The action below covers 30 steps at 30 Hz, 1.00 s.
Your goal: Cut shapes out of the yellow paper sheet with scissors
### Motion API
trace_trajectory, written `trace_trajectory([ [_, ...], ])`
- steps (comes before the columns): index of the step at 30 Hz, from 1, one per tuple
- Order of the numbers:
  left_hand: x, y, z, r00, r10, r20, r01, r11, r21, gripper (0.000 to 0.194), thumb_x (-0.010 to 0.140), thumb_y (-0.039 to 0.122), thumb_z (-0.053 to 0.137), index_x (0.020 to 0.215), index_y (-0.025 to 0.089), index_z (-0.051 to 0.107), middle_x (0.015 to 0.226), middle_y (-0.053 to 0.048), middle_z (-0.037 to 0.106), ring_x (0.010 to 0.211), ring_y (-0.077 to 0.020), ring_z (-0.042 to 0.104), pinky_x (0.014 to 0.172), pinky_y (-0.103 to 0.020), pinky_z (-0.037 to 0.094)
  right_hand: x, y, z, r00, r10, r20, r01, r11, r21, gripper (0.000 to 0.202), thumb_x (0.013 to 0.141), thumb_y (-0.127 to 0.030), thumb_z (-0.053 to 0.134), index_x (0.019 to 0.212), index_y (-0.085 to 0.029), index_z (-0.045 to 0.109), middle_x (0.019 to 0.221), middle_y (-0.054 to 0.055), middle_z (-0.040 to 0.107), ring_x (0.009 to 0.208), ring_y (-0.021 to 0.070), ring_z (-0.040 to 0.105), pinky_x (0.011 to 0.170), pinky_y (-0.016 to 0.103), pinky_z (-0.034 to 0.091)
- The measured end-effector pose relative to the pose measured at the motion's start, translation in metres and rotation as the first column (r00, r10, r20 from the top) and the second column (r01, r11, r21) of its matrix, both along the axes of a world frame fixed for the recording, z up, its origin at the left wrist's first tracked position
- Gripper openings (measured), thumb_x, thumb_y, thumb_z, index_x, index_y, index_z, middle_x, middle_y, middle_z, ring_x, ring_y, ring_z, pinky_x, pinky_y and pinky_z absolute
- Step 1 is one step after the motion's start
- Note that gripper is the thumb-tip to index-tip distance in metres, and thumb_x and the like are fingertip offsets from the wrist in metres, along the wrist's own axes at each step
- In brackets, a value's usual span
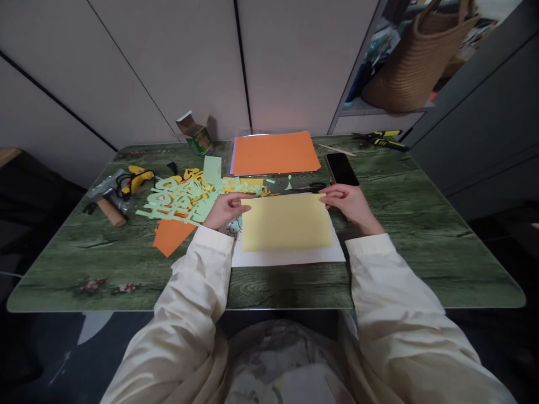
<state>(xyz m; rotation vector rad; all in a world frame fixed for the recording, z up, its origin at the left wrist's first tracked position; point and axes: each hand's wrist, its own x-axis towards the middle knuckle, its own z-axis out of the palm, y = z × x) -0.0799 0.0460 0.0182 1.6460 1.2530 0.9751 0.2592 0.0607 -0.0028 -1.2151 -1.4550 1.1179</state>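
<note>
green tbl: l fingers & r fingers pinch 1 yellow sheet (1 phone nearby)

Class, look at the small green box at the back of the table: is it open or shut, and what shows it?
Open: the green box has its cardboard flaps raised at the top, not folded down.

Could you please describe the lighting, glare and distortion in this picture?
Head view: dim, soft light, faint pinkish glow on the pale wall panels above the orange paper stack; head view: outer seams slant, suggesting wide-angle distortion; head view: no strong glare on the yellow rectangular paper.
</note>
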Motion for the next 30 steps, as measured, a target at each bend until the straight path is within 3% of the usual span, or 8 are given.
trace_trajectory([
  [18,-0.0012,0.0010,-0.0017,1.000,-0.004,-0.015,0.004,1.000,0.004,0.030,0.068,0.027,0.069,0.096,0.018,0.070,0.048,0.007,0.033,0.042,-0.0054,0.026,0.042,-0.021,0.022,-0.0003,0.0007,-0.0011,0.999,0.037,0.027,-0.037,0.999,0.011,0.026,0.063,-0.035,0.074,0.085,-0.022,0.072,0.068,0.001,0.069,0.060,0.0134,0.061,0.058,0.029,0.054],
  [30,0.0065,0.0024,-0.0080,0.997,0.068,0.042,-0.066,0.997,-0.047,0.028,0.068,0.027,0.068,0.094,0.017,0.071,0.049,0.004,0.045,0.044,-0.0075,0.036,0.043,-0.022,0.028,-0.0016,0.0005,-0.0017,1.000,-0.005,0.021,0.005,1.000,0.005,0.024,0.066,-0.037,0.072,0.085,-0.021,0.072,0.068,0.001,0.069,0.059,0.0131,0.061,0.059,0.029,0.052],
])
